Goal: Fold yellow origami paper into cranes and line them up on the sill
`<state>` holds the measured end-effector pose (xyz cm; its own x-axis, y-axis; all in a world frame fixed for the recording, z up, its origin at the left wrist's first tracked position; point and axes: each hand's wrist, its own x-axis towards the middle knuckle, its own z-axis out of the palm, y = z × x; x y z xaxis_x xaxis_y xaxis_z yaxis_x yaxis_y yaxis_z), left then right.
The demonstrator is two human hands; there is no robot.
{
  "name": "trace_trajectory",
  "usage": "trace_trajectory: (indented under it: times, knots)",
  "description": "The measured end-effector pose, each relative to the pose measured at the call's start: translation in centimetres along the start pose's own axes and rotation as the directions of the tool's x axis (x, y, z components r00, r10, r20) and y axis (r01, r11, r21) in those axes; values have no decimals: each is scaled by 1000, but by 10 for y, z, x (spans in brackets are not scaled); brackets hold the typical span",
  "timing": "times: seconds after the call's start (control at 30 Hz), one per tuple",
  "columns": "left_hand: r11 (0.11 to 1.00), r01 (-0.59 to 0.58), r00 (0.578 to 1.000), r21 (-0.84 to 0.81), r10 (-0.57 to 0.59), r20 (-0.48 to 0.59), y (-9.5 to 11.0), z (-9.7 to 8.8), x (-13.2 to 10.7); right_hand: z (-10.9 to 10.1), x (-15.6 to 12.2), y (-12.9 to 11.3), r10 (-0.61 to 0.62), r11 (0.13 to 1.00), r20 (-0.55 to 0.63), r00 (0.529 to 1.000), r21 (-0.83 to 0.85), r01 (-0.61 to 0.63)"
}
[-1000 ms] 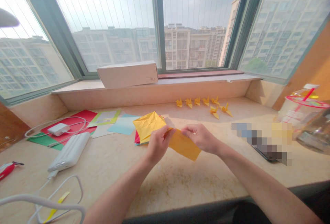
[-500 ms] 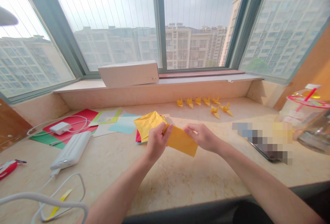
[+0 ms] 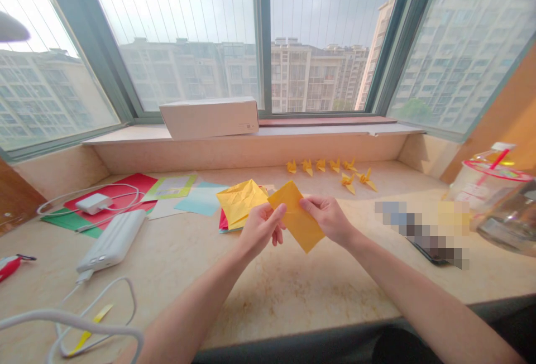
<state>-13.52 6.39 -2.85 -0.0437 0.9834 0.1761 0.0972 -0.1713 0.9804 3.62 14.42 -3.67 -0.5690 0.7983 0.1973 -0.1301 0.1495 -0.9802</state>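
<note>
Between my two hands a yellow sheet of origami paper (image 3: 302, 224) is held up, tilted with one corner pointing down. My left hand (image 3: 264, 224) pinches its left edge between thumb and fingers. On the upper right edge, my right hand (image 3: 326, 216) grips it the same way. Just behind my left hand lies a stack of colored paper with a creased yellow sheet (image 3: 242, 202) on top; red and blue edges show beneath. Several folded yellow paper cranes (image 3: 320, 165) stand farther back, near the sill.
On the left are a white power bank (image 3: 112, 240), a charger (image 3: 94, 203) with cables, and colored sheets (image 3: 205, 199). A white box (image 3: 210, 119) rests on the sill. A phone (image 3: 433, 249), partly blurred out, and a cup with a red straw (image 3: 488, 191) are at the right.
The yellow sheet has turned from a flatter, lengthwise position to a diamond-like tilt, its top corner now showing. My left hand has shifted its hold on the edge.
</note>
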Motion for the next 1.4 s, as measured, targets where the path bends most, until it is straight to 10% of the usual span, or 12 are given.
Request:
trace_trajectory:
  times: [0.1,0.27,0.43,0.67,1.2,1.4]
  knots:
    - [996,43,984,-83,-28,175,-4,6,1,3,0,1,8,999,-47,999,45,-5]
    - [997,32,998,-72,-28,58,-8,8,4,5,1,0,-2,996,-5,1000,84,2]
    - [993,33,998,-114,-39,-52,-5,1,6,-13,3,-1,-356,918,-140,924,-240,317]
    - [982,-30,982,-184,-5,-190,-3,-5,7,-25,-1,-2,-491,596,391,779,-501,627]
    - [980,-56,997,-188,67,50,-1,3,0,-12,3,-1,-298,903,-63,952,-344,259]
    - [985,-47,997,-165,36,-71,-6,5,4,-4,3,-1,-224,970,-170,960,-130,203]
